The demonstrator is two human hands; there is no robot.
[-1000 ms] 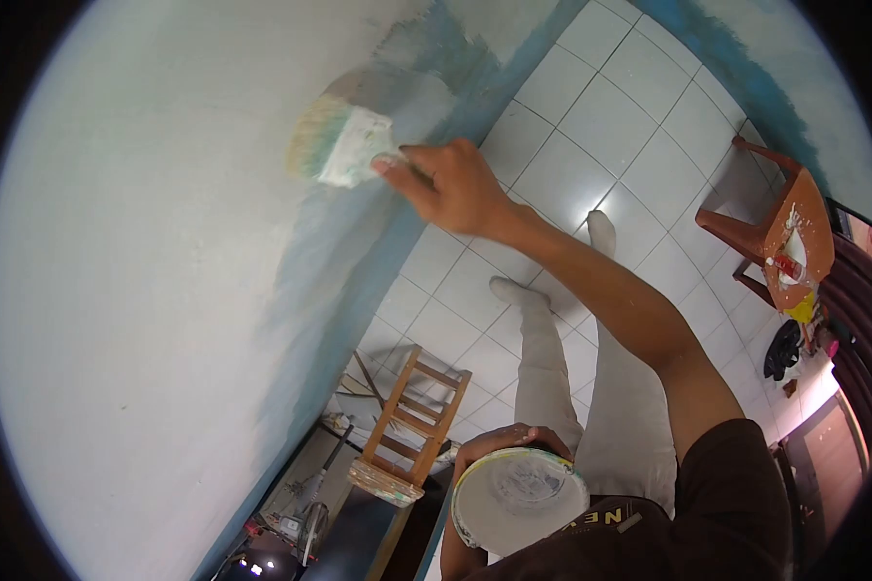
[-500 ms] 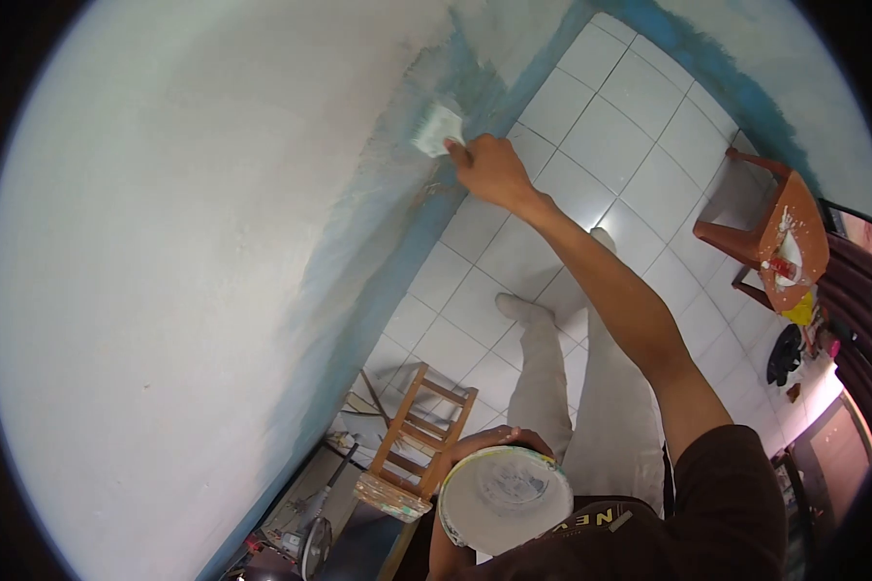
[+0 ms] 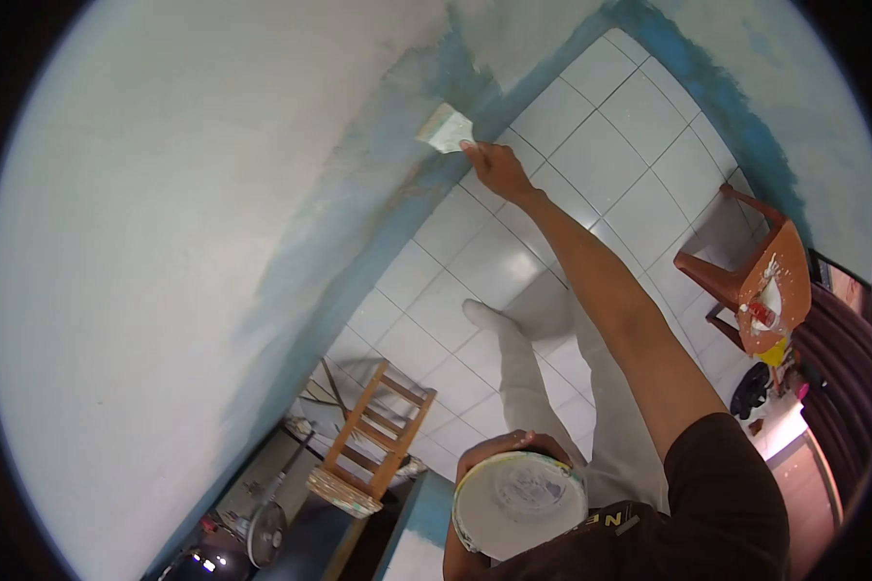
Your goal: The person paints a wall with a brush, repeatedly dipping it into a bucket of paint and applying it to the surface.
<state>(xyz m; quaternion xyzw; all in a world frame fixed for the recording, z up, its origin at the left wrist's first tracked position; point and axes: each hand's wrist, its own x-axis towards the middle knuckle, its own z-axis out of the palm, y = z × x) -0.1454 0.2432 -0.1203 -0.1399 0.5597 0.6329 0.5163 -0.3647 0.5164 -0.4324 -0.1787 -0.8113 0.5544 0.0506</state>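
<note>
My right hand [image 3: 502, 172] is closed round the handle of a wide paintbrush [image 3: 449, 131], whose whitish head is at the lower wall. Bluish paint patches [image 3: 358, 184] on the wall [image 3: 165, 223] surround the brush. Whether the bristles touch the wall I cannot tell. Against my body, my left hand [image 3: 513, 445] wraps round the far side of a white paint bucket [image 3: 518, 504]. Pale paint coats the inside of the bucket, and smears mark its rim. Part of my left hand is hidden behind the bucket.
A wooden ladder-like frame [image 3: 383, 426] leans at lower left, near a fan [image 3: 266, 533]. On the right stands an orange plastic stool [image 3: 780, 281] with white splashes and a red-labelled item on top. White tiles [image 3: 606, 160] cover the floor; a dark curtain [image 3: 833, 349] hangs at right.
My view has shifted, and the ladder-like frame and stool appear further left. The brush has turned a little in my right hand, which still holds it. My left hand keeps the bucket.
</note>
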